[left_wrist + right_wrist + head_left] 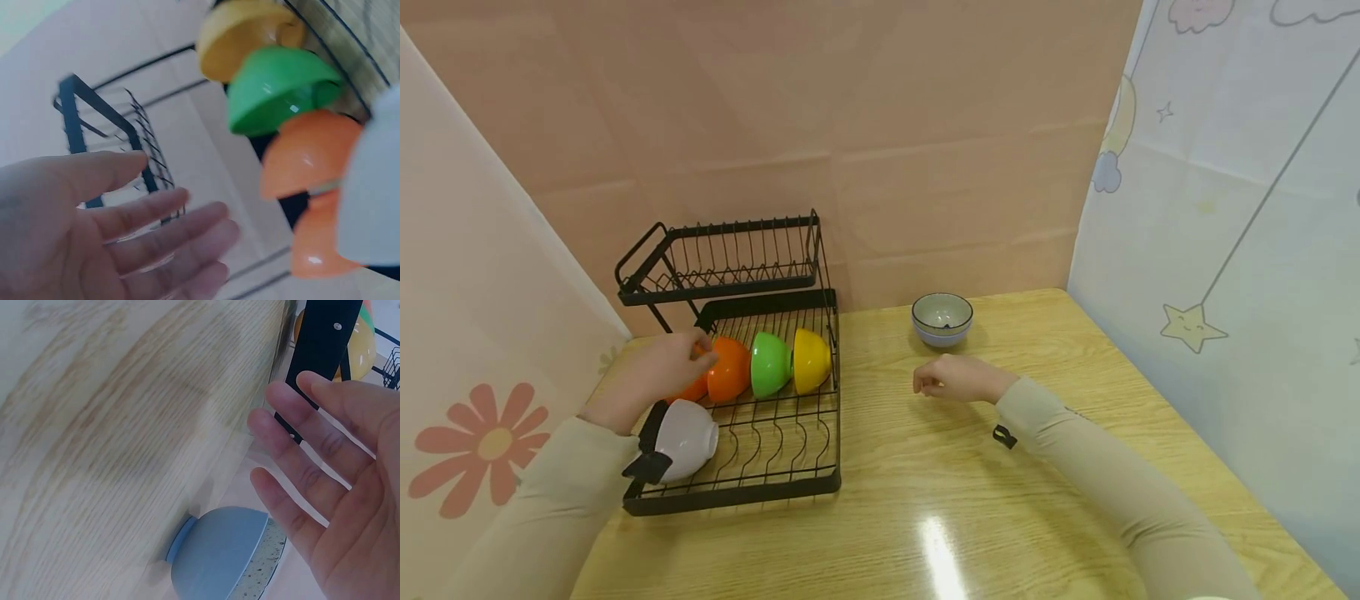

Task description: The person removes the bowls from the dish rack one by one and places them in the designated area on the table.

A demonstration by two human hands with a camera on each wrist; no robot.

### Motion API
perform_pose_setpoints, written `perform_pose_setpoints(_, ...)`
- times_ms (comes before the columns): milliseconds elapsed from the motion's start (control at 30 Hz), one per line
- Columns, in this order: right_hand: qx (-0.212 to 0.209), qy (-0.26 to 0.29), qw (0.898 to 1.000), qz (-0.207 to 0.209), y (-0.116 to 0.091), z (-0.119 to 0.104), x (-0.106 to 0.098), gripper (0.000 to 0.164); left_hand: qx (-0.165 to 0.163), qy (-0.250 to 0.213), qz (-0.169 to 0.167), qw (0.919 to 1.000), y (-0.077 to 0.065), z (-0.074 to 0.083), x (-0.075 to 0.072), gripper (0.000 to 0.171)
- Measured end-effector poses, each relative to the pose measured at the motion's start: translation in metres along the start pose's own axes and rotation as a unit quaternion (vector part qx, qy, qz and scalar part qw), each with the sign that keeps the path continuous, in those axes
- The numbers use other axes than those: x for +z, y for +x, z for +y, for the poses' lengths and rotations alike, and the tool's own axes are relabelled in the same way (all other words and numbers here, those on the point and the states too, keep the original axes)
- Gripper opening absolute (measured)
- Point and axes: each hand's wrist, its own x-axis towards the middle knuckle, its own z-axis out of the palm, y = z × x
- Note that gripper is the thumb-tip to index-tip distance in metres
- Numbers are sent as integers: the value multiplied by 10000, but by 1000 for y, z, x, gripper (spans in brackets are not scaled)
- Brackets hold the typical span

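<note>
Left hand (666,367) above rack (737,498) at left edge of table (887,525); right hand (962,379) near blue bowl (942,337), back edge. Both empty, fingers relaxed, apart. Probably between grasps; next likely needs a rim pinch.

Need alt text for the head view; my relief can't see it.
The left hand is at a black rack holding two orange bowls, a green bowl, a yellow bowl and a white bowl. The right hand is near a lavender bowl on the table.
</note>
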Motion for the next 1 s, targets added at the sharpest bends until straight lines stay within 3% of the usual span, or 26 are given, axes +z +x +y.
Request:
perform_pose_setpoints(167,-54,-4,10000,23,3,-4,-1,13,-128,343,-531,9979,-3,-23,8,39)
perform_pose_setpoints(400,-99,40,9999,38,5,-7,-2,13,-545,-16,-1319,9898,-7,-39,22,41)
perform_pose_setpoints(800,14,98,9999,-31,4,-7,-3,13,-562,-757,-1228,9879,-6,-49,45,35)
perform_pose_setpoints(1000,-77,33,10000,16,7,-4,-1,12,-892,-1564,-1244,9758,-4,-56,51,45)
